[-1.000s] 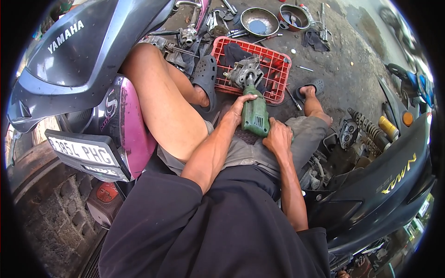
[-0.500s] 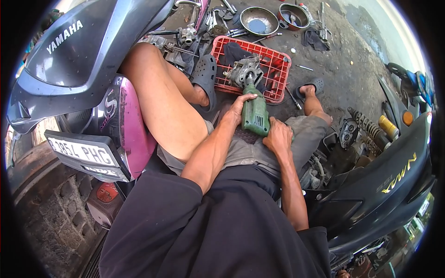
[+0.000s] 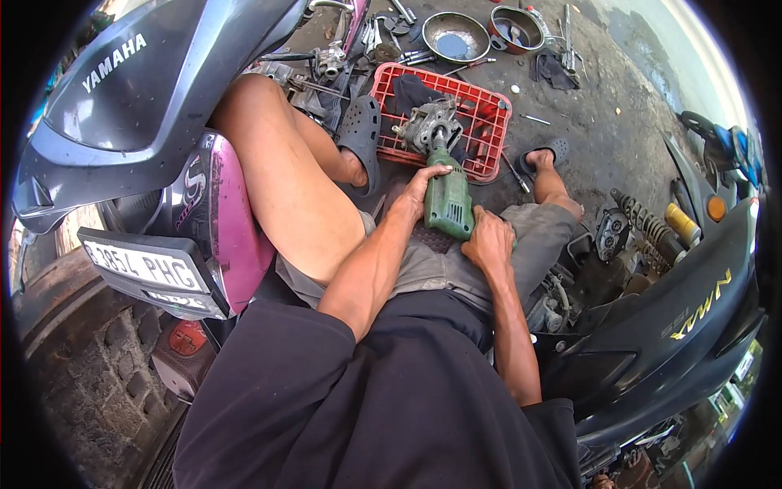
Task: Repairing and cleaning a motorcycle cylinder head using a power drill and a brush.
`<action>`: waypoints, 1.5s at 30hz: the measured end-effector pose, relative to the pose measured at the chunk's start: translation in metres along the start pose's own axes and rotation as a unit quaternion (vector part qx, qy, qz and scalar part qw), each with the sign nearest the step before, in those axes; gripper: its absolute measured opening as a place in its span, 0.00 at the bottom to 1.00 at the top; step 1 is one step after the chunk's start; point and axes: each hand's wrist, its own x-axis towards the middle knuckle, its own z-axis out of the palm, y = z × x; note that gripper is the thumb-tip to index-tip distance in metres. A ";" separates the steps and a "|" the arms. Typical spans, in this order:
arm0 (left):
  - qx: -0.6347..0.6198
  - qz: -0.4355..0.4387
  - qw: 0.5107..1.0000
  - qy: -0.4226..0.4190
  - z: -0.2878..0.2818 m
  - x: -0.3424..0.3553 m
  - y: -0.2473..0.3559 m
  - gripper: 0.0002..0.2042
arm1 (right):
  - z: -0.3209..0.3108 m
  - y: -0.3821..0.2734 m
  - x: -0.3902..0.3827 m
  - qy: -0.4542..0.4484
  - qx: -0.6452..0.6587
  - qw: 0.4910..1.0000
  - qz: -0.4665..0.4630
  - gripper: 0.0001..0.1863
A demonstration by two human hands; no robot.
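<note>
Green power drill (image 3: 446,208) reaches across the near edge of the red crate (image 3: 481,173), its nose against the metal engine part (image 3: 420,126) there, left hand (image 3: 417,191) wrapped round its body, right hand (image 3: 490,238) clasping its rear. From where I stand, they all look unchanged; only the blurred vehicle beyond, at upper right a second ago, has gone.

Green drill (image 3: 449,204) against a grey metal part (image 3: 428,122)

My drill has dark vents and points away from me, nose slightly left. My left hand (image 3: 422,187) grips its front, my right hand (image 3: 490,240) its rear. Its 1 metal nose meets the part's round opening. That part, grimy, irregular and pierced with holes, sits over the red crate (image 3: 486,148).
</note>
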 end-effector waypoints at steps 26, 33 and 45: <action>-0.002 0.001 1.000 0.013 0.004 -0.001 0.001 0.22 | 0.000 0.000 0.001 -0.003 -0.004 1.000 0.003 0.23; 0.008 0.021 0.999 0.036 0.006 -0.002 -0.001 0.21 | -0.001 0.001 -0.001 0.005 -0.002 1.000 -0.002 0.23; 0.019 0.021 0.999 0.044 0.009 -0.004 0.000 0.23 | -0.001 0.001 0.000 -0.003 -0.007 1.000 0.002 0.22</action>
